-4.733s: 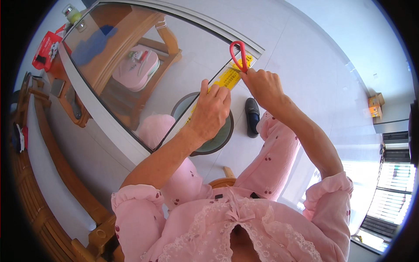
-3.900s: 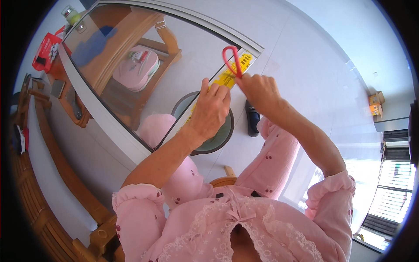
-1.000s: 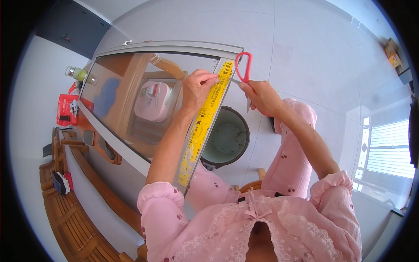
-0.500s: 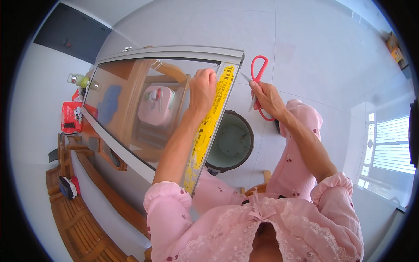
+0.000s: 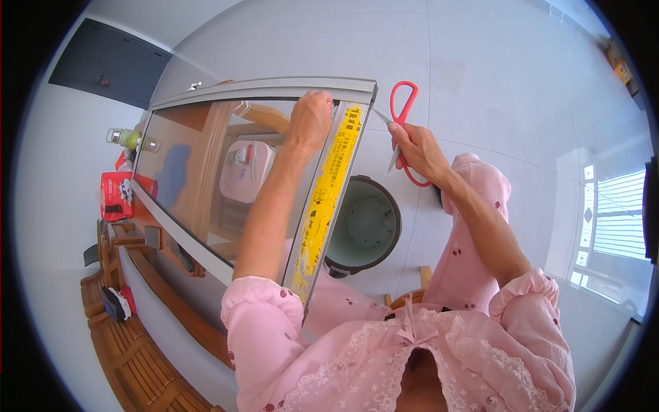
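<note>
A glass panel in a grey metal frame [image 5: 274,88] lies tilted in front of me, with a worn yellow printed tape strip [image 5: 328,189] along its right side. Near the frame's far right corner, my left hand [image 5: 312,118] is closed, fingers curled down against the inner edge of the glass. Whatever those fingers pinch, if anything, is hidden. Just right of that corner, my right hand [image 5: 417,152] holds red-handled scissors [image 5: 414,90], blades spread and one tip close to the frame.
Below the frame's right side stands a round bucket [image 5: 367,223] with a dark rim. A pink container [image 5: 241,172] shows through the glass. At left are a slatted wooden bench [image 5: 134,357], a red bag [image 5: 113,196] and a bottle with a yellow-green section [image 5: 123,137]. Pale tiles cover the floor.
My left hand has moved up and left, away from the tape strip toward the frame's far edge. The frame has shifted slightly left. My right hand and the scissors stay nearly in place.
</note>
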A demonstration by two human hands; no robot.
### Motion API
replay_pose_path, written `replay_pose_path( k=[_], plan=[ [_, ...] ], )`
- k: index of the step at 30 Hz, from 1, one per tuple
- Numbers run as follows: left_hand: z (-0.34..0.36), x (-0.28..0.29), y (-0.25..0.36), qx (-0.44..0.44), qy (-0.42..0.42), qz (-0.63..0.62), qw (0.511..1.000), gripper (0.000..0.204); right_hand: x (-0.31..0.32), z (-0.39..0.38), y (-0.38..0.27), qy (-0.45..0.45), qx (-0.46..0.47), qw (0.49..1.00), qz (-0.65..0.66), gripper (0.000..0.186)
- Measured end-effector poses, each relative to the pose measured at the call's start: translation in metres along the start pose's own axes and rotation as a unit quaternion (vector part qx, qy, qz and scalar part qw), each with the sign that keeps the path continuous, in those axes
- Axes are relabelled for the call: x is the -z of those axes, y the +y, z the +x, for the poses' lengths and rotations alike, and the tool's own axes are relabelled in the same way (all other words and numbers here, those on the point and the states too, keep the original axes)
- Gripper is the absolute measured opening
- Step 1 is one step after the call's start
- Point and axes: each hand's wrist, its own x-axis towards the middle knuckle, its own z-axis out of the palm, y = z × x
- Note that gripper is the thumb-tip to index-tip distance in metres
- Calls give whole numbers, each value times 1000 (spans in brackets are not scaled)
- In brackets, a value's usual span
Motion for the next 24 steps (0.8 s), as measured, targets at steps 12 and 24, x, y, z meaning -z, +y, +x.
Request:
replay_pose_path(
  k=[12,24],
  plan=[
    [-12,23,10,42,-60,-129,989,7,5,1,-3,11,-5,1000,-6,47],
    [-66,61,90,234,-42,-220,946,8,13,-3,8,41,8,999,-1,48]
  ],
)
